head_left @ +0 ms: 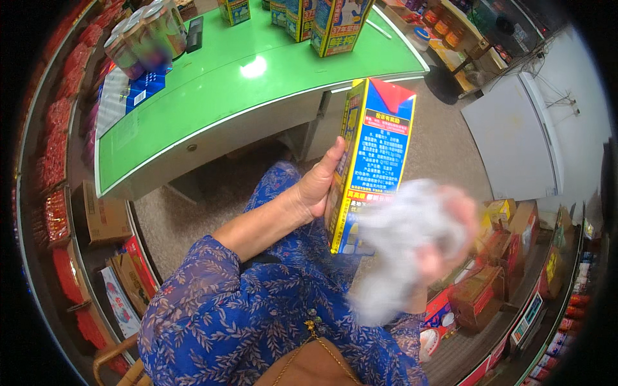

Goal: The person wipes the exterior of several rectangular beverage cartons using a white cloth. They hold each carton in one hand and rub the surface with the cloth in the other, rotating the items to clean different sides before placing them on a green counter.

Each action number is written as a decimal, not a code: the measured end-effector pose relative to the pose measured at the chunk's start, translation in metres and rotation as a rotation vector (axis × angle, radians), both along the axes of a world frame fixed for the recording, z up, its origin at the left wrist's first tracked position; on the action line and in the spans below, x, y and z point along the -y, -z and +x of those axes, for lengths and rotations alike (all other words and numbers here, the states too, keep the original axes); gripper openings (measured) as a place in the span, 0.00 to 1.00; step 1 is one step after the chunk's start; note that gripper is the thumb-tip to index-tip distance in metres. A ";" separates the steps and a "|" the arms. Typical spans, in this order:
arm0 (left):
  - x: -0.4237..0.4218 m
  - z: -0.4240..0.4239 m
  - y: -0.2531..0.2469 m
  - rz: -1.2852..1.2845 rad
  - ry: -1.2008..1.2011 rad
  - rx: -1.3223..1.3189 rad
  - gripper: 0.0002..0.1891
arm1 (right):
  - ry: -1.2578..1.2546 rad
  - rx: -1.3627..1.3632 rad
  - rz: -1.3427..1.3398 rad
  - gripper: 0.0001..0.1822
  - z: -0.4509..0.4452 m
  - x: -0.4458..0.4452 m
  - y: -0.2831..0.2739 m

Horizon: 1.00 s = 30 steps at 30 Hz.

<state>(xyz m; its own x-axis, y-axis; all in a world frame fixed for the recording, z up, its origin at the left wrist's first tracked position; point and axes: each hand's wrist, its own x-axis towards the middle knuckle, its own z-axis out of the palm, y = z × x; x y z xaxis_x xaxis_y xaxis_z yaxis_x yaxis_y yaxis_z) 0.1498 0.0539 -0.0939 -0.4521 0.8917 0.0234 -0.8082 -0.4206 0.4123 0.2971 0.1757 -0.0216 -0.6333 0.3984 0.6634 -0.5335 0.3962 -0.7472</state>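
My left hand [321, 181] grips a tall blue and yellow drink carton [379, 144] by its left side, upright and slightly tilted above my lap. The carton has a red folded corner at its top and bears printed writing. In my right hand [456, 231] is a crumpled white cloth [400, 241], blurred by motion, which overlaps the carton's lower right part in the view. Whether the cloth touches the carton I cannot tell. Beyond it, similar cartons [338, 29] stand on the far edge of the green counter [231, 87].
Shrink-wrapped cans [149, 36] and a blue box [145, 91] sit at the counter's left end. Shelves of red packets [58, 135] curve along the left. A white cabinet [512, 140] stands at right, above shelves with cardboard boxes [478, 296].
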 end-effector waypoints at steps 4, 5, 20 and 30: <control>0.006 0.002 -0.006 0.013 0.014 0.004 0.42 | -0.007 0.172 0.714 0.29 -0.005 0.009 -0.009; 0.007 0.000 -0.006 0.018 0.009 -0.004 0.42 | 0.000 0.184 0.798 0.30 -0.005 0.012 -0.017; 0.006 0.006 0.003 -0.090 0.025 -0.056 0.43 | 0.529 -0.224 0.694 0.25 -0.019 -0.031 -0.072; 0.007 0.007 -0.008 -0.081 0.002 -0.074 0.45 | 0.006 0.188 1.121 0.31 -0.027 0.002 -0.053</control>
